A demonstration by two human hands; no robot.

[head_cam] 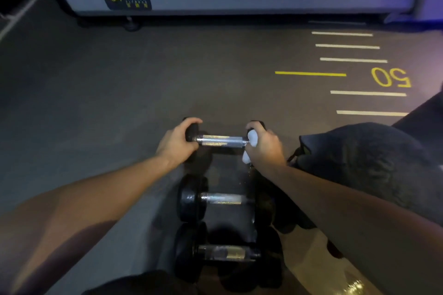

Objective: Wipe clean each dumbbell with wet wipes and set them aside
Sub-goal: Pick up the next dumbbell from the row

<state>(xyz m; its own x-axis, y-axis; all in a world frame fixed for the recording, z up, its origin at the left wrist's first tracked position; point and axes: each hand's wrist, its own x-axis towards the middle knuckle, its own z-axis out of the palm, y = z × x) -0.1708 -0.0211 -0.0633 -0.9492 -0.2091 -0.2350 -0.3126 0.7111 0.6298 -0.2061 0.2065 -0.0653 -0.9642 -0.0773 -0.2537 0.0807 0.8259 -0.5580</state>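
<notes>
Dark gym floor (119,93) w/ painted lines. Left hand (176,142) grips one head of the far dumbbell (221,140); right hand (262,148) presses a wet wipe (253,137) round the other head. Two more dumbbells (221,199) wait nearer (wiped or not, can't tell), so probably early–mid task.

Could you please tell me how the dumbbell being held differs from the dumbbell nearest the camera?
The held dumbbell is gripped at its left head by the left hand, while the right hand presses a wet wipe on its right end; the nearest dumbbell lies untouched on the floor. Its heads look larger. Both have black heads and chrome handles.
</notes>
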